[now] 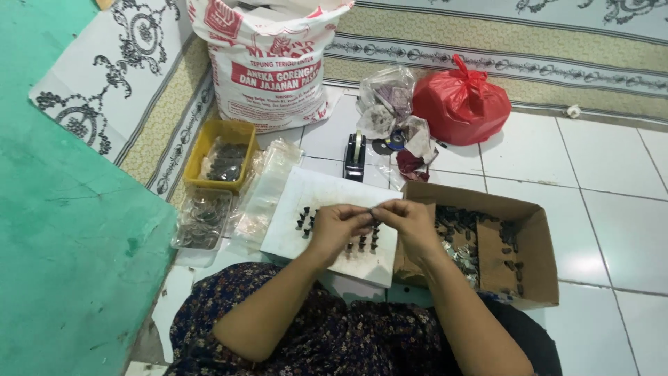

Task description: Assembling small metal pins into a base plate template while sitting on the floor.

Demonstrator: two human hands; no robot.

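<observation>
Left hand (339,226) and right hand (409,219) meet over white board (292,230) — fingers pinched on small dark piece (374,218).

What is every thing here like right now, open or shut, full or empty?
Left hand: pinching a small dark piece.
Right hand: pinching the same piece.
White board: flat, small dark pieces standing in rows.
Cardboard box: open, part full of dark pieces.
Yellow tray: open, holds dark bits.
Red plastic bag: tied shut.
Big printed sack: upright, top open.
Tape dispenser: upright.
</observation>
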